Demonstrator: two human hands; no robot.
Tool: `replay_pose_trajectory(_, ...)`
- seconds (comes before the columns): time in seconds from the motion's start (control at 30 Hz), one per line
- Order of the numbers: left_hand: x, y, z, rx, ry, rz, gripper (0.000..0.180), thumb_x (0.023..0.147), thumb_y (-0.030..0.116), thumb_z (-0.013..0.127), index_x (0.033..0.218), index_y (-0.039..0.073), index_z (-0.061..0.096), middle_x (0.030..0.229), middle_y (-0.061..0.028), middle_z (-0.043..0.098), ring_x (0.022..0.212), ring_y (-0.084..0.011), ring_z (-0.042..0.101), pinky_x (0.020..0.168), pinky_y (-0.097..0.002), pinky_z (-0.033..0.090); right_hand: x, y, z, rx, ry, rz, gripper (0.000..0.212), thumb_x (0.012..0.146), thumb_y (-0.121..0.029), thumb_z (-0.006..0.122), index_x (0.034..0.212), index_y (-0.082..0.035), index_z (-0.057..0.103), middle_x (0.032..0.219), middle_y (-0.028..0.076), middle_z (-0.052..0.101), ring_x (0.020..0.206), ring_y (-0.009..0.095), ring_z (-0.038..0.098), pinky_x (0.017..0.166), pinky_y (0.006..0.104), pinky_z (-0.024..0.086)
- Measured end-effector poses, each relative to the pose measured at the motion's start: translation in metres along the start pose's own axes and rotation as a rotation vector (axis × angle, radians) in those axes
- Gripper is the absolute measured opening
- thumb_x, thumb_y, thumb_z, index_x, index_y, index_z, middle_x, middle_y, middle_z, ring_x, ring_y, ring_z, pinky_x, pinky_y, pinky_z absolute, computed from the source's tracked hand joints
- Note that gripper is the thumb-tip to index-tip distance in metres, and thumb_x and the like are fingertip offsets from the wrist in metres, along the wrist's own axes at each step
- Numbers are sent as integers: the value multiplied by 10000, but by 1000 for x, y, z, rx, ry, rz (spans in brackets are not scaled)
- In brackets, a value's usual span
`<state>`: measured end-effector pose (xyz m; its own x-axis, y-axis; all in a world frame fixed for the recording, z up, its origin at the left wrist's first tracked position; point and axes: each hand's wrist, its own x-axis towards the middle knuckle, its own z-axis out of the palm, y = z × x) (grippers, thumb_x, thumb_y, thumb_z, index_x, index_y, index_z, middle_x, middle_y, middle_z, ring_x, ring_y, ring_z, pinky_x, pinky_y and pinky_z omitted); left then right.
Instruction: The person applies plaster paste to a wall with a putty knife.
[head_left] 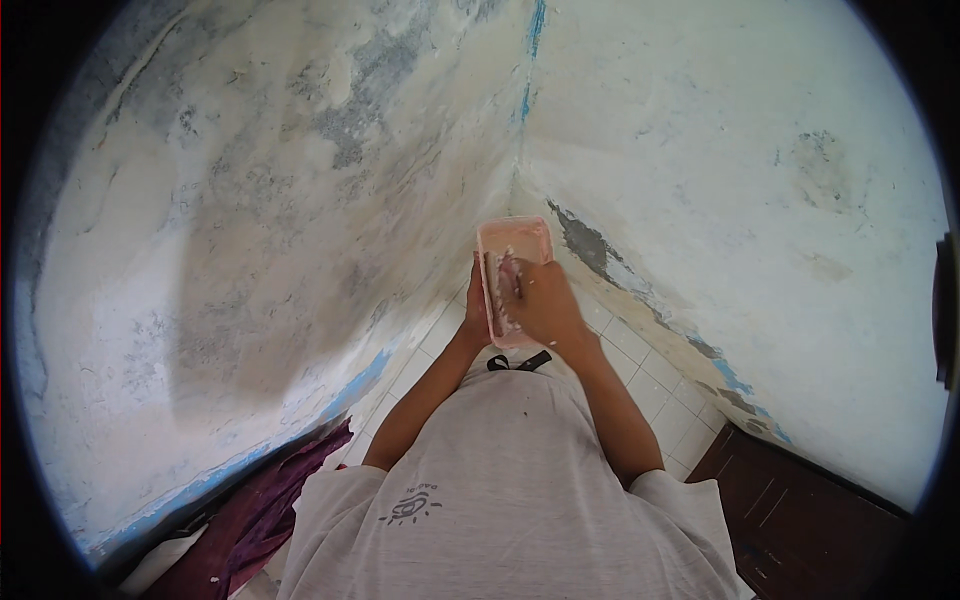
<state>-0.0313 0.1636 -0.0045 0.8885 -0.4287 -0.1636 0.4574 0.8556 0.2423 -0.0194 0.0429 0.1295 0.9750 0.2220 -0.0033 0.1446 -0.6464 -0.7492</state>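
Observation:
A pink rectangular plastic tub (pixel 548 234) is held up in front of my body, close to the wall corner. Pale, lumpy paste (pixel 503 262) coats its inside. My left hand (pixel 477 305) grips the tub along its left side, with the fingers partly hidden behind it. Over the tub's opening, my right hand (pixel 545 300) is closed, its fingers down at the paste. Whatever it holds is blurred and mostly covered by the hand. White bits of paste cling near the fingers.
Two patchy, peeling walls meet ahead: the left wall (pixel 270 200) and the right wall (pixel 720 180). Below lie white floor tiles (pixel 645 395). Purple cloth (pixel 255 510) lies at lower left, and dark brown furniture (pixel 790 500) stands at lower right.

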Motion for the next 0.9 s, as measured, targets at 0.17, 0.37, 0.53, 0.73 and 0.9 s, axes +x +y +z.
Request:
replay_pose_trajectory(0.17,-3,2,-16,-31,-49,2,667,1067,631,320,1526,161,439,1392,-78,596,1260,-229,597,1097,-422,481,0,14,13,-126,-33,-21,237,891,-156,666,827,72,667,655,287,621,616,464,644,622,509,544)
replay_pose_trajectory(0.37,-2,3,-4,40,-48,0,660,1065,615,360,1540,162,420,1422,-82,565,1307,-241,549,1139,-435,432,4,11,-8,-133,-37,72,234,892,-143,654,811,76,664,651,294,620,621,467,647,611,516,537)
replay_pose_trajectory(0.53,0,-1,4,81,38,14,668,1069,631,306,1487,139,475,1334,-68,622,1201,-212,633,1041,-407,527,-4,17,13,-11,56,-55,222,882,-129,654,823,84,662,634,286,617,599,458,646,581,500,529)
replay_pose_trajectory(0.73,3,4,6,-11,3,-2,669,1068,630,310,1492,139,472,1357,-81,617,1195,-235,638,1049,-426,528,1,34,0,-189,23,32,240,883,-138,653,799,87,646,639,288,615,588,466,631,592,496,528)
replay_pose_trajectory(0.9,5,4,18,-12,-21,-12,679,1062,639,317,1502,146,469,1380,-92,609,1217,-248,628,1063,-440,519,3,18,1,-24,24,-37,199,865,-129,659,841,68,664,658,290,614,606,473,630,612,502,536)
